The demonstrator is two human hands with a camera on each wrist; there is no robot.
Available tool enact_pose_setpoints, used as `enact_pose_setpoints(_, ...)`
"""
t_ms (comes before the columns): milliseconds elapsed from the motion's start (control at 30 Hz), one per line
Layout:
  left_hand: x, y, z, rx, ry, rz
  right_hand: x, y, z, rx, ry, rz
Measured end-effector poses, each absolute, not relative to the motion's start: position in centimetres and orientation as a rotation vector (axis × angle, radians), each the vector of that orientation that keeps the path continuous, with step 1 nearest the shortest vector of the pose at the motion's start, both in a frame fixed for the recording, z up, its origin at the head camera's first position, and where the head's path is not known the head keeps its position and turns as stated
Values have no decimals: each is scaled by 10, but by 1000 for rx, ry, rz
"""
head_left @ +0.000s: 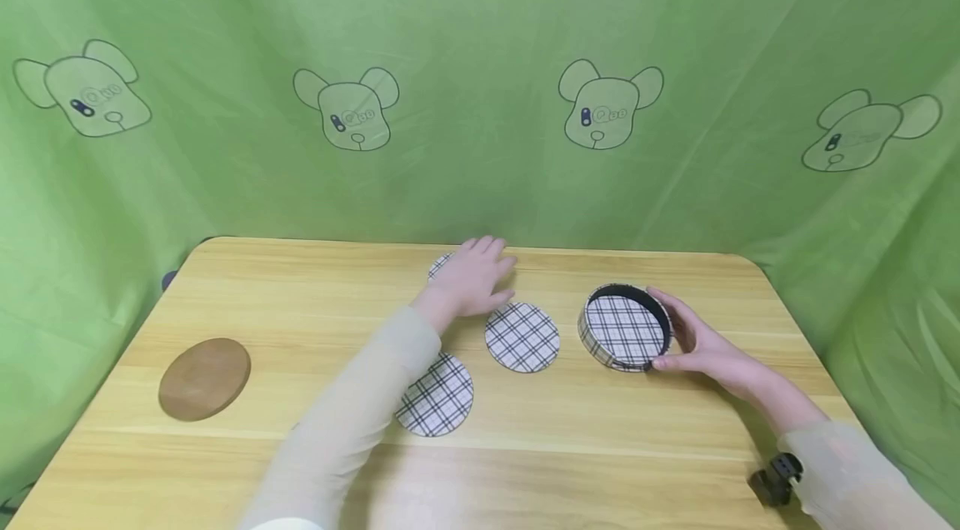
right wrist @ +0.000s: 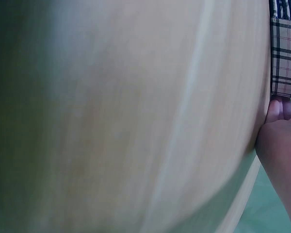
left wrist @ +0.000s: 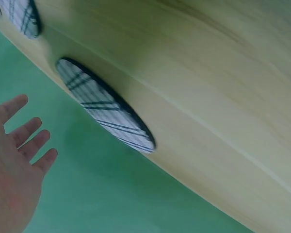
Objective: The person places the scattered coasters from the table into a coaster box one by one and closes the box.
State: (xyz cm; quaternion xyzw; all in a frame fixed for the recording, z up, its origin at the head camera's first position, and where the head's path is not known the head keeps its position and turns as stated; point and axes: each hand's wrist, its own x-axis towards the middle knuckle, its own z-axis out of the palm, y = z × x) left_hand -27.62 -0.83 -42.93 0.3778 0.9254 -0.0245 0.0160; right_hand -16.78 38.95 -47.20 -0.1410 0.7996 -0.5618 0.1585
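A pale wood-grained surface (head_left: pixel 600 447) stands before a draped green fabric curtain (head_left: pixel 480 5) printed with four outlined, round-eared animal heads (head_left: pixel 356 113); a small purple object (head_left: pixel 168 280) shows past the surface's left edge.

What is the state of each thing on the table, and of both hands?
Round black-and-white checked box: upright, open on top.
Right hand: gripping the box's side.
Left hand: holding nothing.
Near black-and-white checked disc: flat, partly hidden.
Middle checked disc: flat.
Far checked disc: partly hidden.
Round brown disc: flat.
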Motion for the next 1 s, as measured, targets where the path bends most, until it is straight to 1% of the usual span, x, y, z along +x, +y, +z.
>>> enact_pose_setpoints(533, -286, -39, -447, 1092, 2876, -28, -167, 389, -471, -374, 2287, -1599)
enact_pose_setpoints(1000, -292, -44, -456, 967, 2865, -16, -168, 389, -471, -398, 2291, -1605)
